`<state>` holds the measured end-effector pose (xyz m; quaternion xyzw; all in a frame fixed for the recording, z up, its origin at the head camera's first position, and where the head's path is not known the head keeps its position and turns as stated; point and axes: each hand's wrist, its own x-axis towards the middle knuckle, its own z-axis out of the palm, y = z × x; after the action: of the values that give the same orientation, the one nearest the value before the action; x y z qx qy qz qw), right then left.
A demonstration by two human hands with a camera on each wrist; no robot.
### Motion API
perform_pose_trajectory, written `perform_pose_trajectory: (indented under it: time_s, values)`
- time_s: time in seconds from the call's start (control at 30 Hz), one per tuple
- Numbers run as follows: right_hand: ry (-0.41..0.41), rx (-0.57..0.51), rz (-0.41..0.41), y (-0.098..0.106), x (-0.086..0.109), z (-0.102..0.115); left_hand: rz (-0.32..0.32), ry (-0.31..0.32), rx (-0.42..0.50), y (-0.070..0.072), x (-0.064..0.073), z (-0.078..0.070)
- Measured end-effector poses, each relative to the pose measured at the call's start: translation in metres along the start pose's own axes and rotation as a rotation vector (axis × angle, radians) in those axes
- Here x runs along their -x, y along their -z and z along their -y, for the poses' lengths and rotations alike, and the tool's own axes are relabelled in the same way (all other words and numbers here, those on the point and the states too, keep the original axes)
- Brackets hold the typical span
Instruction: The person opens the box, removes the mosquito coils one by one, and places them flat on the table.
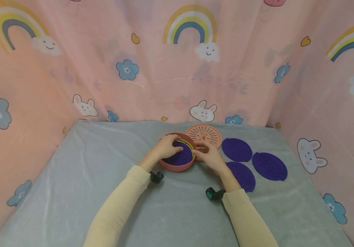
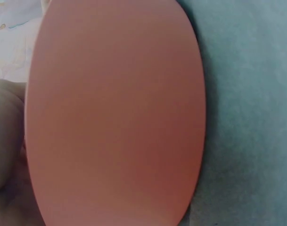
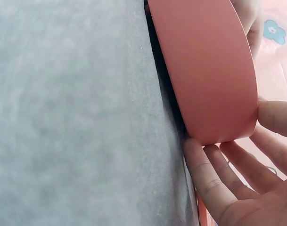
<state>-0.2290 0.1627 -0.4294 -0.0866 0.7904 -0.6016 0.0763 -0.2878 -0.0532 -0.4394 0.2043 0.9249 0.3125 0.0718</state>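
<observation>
A coral round box [image 1: 177,168] stands on the cloth, with a purple ridged coaster [image 1: 181,157] inside it. A yellow edge [image 1: 189,144] shows beside the coaster. My left hand [image 1: 164,147] reaches over the box's left rim; its thumb lies over the coaster and the bent fingers curve round its far edge, their undersides hidden. In the left wrist view the box's smooth outer wall [image 2: 115,113] hides most of that hand. My right hand [image 1: 211,156] grips the box on the right. In the right wrist view its fingertips [image 3: 195,146] touch the outer wall, with the thumb at the rim.
Three more purple coasters lie to the right: one behind [image 1: 237,150], one farther right [image 1: 269,166] and one partly behind the right forearm [image 1: 242,176]. A slotted orange disc [image 1: 204,133] lies behind the box. Pink patterned curtains [image 1: 177,85] surround the grey cloth [image 1: 183,212].
</observation>
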Motion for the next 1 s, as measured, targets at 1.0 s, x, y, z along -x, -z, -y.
perform_pose_trajectory:
  time_s: [1.0]
  values:
    - [0.019, -0.016, -0.026, 0.002, -0.018, -0.036, -0.262, 0.089, 0.386, 0.027, 0.008, 0.003]
